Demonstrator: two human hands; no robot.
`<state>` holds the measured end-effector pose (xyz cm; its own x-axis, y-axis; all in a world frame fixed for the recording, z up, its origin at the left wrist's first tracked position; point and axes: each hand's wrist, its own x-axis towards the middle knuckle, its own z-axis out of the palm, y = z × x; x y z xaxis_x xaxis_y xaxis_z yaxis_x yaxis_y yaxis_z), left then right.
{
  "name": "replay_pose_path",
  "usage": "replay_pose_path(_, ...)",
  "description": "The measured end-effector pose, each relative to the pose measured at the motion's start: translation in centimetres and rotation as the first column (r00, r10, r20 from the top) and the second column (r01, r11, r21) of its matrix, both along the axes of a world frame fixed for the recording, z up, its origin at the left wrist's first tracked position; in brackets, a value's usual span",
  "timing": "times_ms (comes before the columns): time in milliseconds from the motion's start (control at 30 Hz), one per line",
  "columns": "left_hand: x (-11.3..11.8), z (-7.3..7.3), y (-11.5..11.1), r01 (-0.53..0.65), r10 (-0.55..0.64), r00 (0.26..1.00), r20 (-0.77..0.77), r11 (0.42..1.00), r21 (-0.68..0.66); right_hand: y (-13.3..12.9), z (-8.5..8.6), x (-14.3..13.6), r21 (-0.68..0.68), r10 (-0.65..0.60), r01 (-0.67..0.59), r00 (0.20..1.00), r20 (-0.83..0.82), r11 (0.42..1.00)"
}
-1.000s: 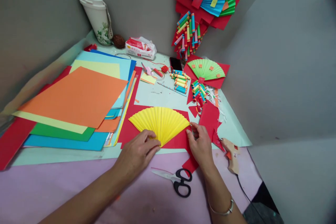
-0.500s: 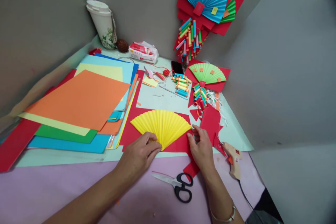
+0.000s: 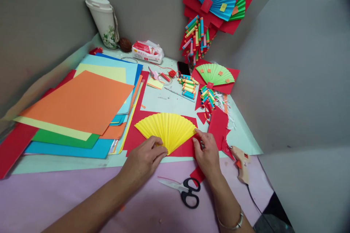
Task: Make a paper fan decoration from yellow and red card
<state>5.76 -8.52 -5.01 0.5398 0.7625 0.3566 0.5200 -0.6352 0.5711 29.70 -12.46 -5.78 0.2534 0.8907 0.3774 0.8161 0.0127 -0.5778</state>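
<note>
In the near middle, between both hands, the yellow fan (image 3: 169,125), spread flat on a red card (image 3: 186,149), with its point toward the near edge. In the left hand (image 3: 146,156), the fan near its point, apparently pinched between thumb and curled fingers. At the fan's right corner, the right hand (image 3: 207,151), with thumb and forefinger parted and a fingertip seemingly touching the paper; impossible to tell whether gripping or merely steadying. Done, by the look of it: pleating, opening out and laying on the card. Impossible to tell whether glued down or only resting there. Likely left, judging by the lime fan (image 3: 216,74) at far right: a red square over the point, small squares on the pleats and a bunch of rolls below, all absent from the yellow one. Beyond the card, apart from it, a pile of loose rolls (image 3: 188,87). Untouched: scissors (image 3: 182,190) at the near side, glue gun (image 3: 242,165) at the right, paper stack (image 3: 82,103) at the left.
</note>
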Motion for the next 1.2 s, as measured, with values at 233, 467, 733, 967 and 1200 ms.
replay_pose_path(233,0.0,0.0,0.0,-0.002,0.002,1.0,-0.007,1.0,0.018,0.0,-0.1,-0.1,0.004,0.006,-0.006,0.998,0.068,1.0)
replay_pose_path(467,-0.1,0.0,-0.1,0.003,-0.003,1.0,-0.005,1.0,0.02,0.0,-0.2,-0.2,-0.005,0.009,-0.008,0.997,0.082,1.0)
replay_pose_path(733,-0.1,0.0,-0.1,0.008,-0.008,1.0,0.012,0.999,0.032,0.0,-0.2,-0.2,-0.024,0.001,0.001,0.996,0.092,1.0)
replay_pose_path(967,-0.2,0.1,-0.1,0.002,-0.003,1.0,0.026,0.999,0.052,0.0,-0.2,-0.1,-0.015,0.009,-0.008,0.996,0.093,1.0)
replay_pose_path(1200,-0.5,1.1,-0.3,0.008,-0.02,0.994,0.106,0.994,0.11,-0.1,0.4,-0.2,0.115,-0.042,0.029,0.993,0.111,0.993)
